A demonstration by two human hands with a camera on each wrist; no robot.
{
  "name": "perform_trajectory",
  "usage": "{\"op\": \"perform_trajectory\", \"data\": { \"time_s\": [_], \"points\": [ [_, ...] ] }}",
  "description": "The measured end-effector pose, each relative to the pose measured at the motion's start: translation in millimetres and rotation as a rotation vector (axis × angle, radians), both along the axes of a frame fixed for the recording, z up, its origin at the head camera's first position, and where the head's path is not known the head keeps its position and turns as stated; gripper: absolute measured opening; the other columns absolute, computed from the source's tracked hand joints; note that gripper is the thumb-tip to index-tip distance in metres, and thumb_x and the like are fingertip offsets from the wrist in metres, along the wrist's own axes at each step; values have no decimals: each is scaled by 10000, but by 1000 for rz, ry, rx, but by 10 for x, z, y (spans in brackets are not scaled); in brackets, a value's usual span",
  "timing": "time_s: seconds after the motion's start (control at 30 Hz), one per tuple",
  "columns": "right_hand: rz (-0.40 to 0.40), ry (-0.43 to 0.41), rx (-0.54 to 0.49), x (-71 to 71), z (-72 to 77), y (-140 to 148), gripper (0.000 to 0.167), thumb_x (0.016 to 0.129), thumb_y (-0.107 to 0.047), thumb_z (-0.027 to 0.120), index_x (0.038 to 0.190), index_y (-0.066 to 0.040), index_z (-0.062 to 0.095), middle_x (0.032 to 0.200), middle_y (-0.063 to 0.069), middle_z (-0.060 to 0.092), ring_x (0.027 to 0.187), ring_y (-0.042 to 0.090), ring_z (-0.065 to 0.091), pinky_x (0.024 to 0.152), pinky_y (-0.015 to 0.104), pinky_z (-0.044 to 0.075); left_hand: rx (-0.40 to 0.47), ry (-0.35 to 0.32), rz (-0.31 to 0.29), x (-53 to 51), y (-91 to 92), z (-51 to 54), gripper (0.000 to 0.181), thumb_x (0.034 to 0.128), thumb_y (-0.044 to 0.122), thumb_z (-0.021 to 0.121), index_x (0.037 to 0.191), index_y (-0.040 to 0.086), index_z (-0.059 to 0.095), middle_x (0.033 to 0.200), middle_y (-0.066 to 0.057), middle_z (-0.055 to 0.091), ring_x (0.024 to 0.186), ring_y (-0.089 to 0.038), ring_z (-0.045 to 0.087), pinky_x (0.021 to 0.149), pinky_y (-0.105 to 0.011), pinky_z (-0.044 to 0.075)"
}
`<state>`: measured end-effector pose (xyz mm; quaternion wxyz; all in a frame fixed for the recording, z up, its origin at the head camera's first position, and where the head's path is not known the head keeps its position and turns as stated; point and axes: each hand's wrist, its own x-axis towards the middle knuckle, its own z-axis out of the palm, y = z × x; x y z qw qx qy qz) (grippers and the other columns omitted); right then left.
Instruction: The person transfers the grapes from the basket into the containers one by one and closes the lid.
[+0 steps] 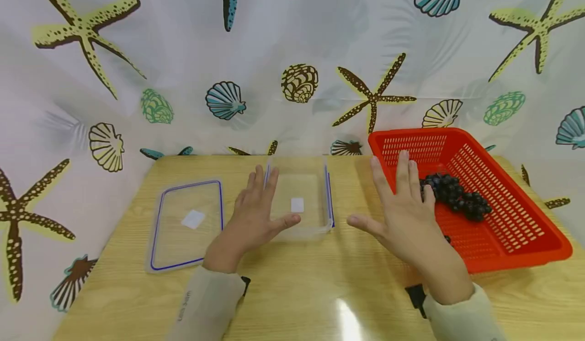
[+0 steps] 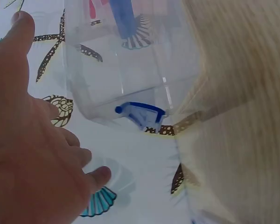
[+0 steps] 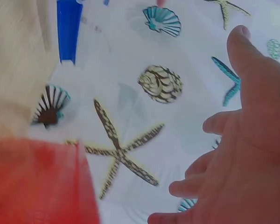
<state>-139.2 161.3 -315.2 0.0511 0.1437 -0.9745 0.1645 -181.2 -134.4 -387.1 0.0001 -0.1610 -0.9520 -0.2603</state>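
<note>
A clear plastic container (image 1: 299, 219) with blue clips on its sides stands at the middle of the table. My left hand (image 1: 256, 206) hovers by its left side with fingers straight and spread, holding nothing. In the left wrist view that hand (image 2: 37, 144) appears apart from the container (image 2: 130, 70). The right hand (image 1: 404, 219), also spread and holding nothing, is raised in front of the left edge of a red basket (image 1: 493, 262). A bunch of dark grapes (image 1: 452, 196) lies in the basket, partly hidden by the fingers.
Flat on the table at the left lies a clear lid (image 1: 183, 244) with a blue seal and a white label. Behind the wooden table (image 1: 292, 290) hangs a white cloth (image 1: 283, 36) printed with shells and starfish.
</note>
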Motion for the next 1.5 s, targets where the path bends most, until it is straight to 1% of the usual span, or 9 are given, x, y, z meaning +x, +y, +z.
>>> {"op": "perform_trajectory", "data": {
  "time_s": [0.3,0.4,0.53,0.67,0.87,1.07,1.2,1.33,1.5],
  "points": [
    [85,-72,150,194,260,544,1044,902,-695,590,1648,-230,27,1650,170,-200,1487,494,-56,1051,785,87,44,-115,-14,-17,36,-222,1143,882,674,645,1638,192,-65,1651,-130,-216,1505,-309,-190,1151,-658,12],
    [108,-128,152,118,354,689,1034,908,-645,634,1648,-245,32,1659,125,-199,1481,515,-19,1047,790,71,55,-140,-10,-10,23,-276,1149,875,638,687,1639,218,-62,1651,-123,-217,1509,-314,-171,1149,-662,22],
    [114,-160,181,-146,372,893,1042,929,-591,649,1642,-235,-22,1650,148,-216,1455,563,61,1017,802,136,73,-201,6,15,0,-350,1103,895,629,669,1639,257,-55,1653,-94,-221,1519,-362,-69,1146,-668,41],
    [98,-193,199,-449,240,1154,1067,933,-626,613,1632,-211,-78,1625,217,-237,1406,610,149,948,774,300,102,-251,7,41,-3,-383,1047,910,682,599,1640,268,-28,1655,-60,-210,1495,-463,70,1121,-709,79],
    [53,-294,167,-757,-41,1552,1099,947,-537,658,1614,-89,-93,1559,403,-172,1337,693,161,977,785,265,114,-282,-15,47,-21,-349,1146,862,689,662,1625,257,-76,1640,20,-236,1508,-403,31,1124,-697,111],
    [45,-342,140,-933,-248,1861,1015,933,-398,723,1550,124,110,1486,528,29,1310,707,186,979,787,255,101,-286,-48,17,-48,-315,1255,831,651,731,1602,178,-139,1626,3,-272,1518,-277,-107,1152,-639,125],
    [81,-382,136,-1001,-375,1955,955,901,-309,764,1484,200,204,1426,541,213,1302,697,217,984,780,262,116,-311,-39,6,-64,-289,1319,796,631,780,1592,188,-174,1613,20,-296,1510,-241,-138,1162,-616,118],
    [106,-503,109,-1034,-503,2041,985,903,-299,771,1476,222,161,1401,526,273,1257,685,313,964,755,321,143,-319,-32,1,-75,-279,1348,779,613,807,1585,188,-186,1608,29,-302,1508,-235,-134,1175,-582,115],
    [99,-643,12,-1150,-736,2164,1088,891,-327,786,1503,165,32,1405,505,217,1259,668,289,980,758,298,167,-315,-29,-14,-78,-287,1345,781,610,808,1585,197,-188,1607,35,-299,1512,-250,-115,1179,-565,116]
  ]
}}
